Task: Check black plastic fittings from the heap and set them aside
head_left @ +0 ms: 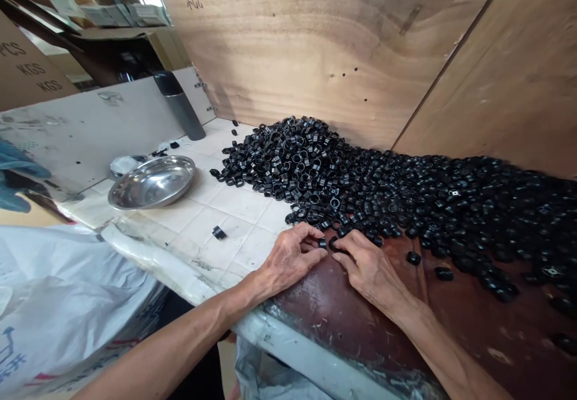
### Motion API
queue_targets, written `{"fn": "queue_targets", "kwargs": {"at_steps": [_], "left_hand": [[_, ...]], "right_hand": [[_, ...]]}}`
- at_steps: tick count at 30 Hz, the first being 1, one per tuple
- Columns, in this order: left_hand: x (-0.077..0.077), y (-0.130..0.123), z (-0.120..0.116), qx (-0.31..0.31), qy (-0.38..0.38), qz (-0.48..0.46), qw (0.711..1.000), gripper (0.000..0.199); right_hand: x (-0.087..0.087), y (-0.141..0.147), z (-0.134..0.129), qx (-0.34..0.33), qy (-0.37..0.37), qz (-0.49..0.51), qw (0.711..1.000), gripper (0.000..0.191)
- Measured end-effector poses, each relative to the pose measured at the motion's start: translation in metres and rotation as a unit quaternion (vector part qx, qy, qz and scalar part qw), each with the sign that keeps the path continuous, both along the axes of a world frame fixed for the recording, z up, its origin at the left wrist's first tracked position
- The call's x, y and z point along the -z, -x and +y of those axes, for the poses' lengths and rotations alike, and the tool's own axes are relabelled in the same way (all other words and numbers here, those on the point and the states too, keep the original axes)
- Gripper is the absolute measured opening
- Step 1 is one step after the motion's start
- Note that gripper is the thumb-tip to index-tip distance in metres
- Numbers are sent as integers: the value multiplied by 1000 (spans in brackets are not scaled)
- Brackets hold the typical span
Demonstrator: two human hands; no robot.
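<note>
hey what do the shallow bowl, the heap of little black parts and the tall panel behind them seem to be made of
Shallow bowl: polished metal, perhaps stainless steel, judging by its mirror shine. Heap of black parts: glossy, probably plastic, from small highlights on smooth surfaces; coated metal possible. Tall panel: wood or plywood, seemingly unpainted, with grain showing.

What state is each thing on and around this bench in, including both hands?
Left hand: closed, pinching a small black part.
Right hand: closed, pinching a curved black part.
Pile of black parts: loosely heaped.
Lone black part: lying apart from the pile.
Metal bowl: open side up.
Flask: capped, standing.
White sack: wrinkled.
</note>
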State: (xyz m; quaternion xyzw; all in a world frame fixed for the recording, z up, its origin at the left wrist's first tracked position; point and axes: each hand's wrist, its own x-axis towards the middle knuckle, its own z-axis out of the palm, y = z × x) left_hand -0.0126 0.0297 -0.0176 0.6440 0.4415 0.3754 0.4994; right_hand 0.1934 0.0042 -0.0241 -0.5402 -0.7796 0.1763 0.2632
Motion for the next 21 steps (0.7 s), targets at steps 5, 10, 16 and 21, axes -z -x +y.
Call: {"fn": "queue_targets", "kwargs": {"at_steps": [5,10,16,21], "left_hand": [[-4,-1,-2,23,20,3,1000,20],[-2,-2,-2,101,-16,20,995,23],[3,-3,1,66,-21,12,998,21],[4,-3,0,56,16,-12,998,22]], "right_hand": [[-3,-9,2,101,-27,68,992,13],[-1,-12,5,44,-38,13,998,31],[-3,-6,3,47,-39,-11,998,23],[-2,-2,1,18,-54,-58,997,17]]}}
